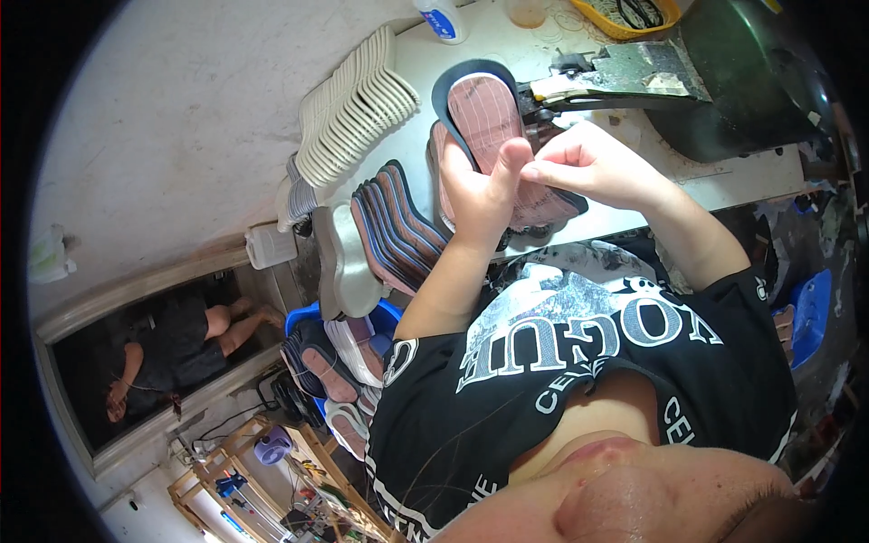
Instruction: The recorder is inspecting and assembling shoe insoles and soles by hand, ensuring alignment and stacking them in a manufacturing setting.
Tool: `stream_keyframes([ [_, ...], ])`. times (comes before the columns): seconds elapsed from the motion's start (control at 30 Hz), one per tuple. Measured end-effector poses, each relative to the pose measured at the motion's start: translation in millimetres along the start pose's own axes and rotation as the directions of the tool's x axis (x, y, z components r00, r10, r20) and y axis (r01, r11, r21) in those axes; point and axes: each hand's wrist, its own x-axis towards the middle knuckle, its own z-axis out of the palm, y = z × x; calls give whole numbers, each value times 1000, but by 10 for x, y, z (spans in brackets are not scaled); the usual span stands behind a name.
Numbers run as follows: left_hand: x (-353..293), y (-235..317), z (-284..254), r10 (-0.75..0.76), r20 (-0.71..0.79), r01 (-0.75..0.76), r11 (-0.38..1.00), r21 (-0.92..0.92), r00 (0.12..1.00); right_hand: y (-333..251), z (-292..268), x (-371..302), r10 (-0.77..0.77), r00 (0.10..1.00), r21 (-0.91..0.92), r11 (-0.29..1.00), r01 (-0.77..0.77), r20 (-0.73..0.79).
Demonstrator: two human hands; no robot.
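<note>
My left hand [484, 185] is wrapped round a shoe insole [484, 104], pink with pale lines and edged in dark blue-grey foam. Its thumb points up across the pink face. Close beside that thumb, my right hand [602, 167] is closed, with thumb and forefinger pinched together over the insole. Anything between those fingertips is too small to make out. More pink insole material [539, 210] shows below the hands at the table's near edge; the hands hide whether it belongs to the same piece. Under the raised insole, another pink insole edge [441, 145] is partly visible.
A green sewing machine [747, 81] stands right, its arm reaching toward the insole. Left are stacked white insoles [358, 109] and pink-and-dark insoles [396, 217]. A yellow basket [670, 18] and bottle [444, 23] stand behind. A blue tub [387, 317] holds more insoles. Someone in dark clothes [181, 339] appears inside a frame.
</note>
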Motion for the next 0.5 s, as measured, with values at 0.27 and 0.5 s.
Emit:
stream_keyframes([
  [0.27, 718, -125, 202, -134, 1, 134, 991, 29, 991, 137, -64, -90, 73, 994, 431, 902, -32, -79],
  [0.5, 894, -512, 354, -93, 78, 42, 866, 498, 993, 381, -98, -281, 209, 947, 633, 774, -9, -243],
])
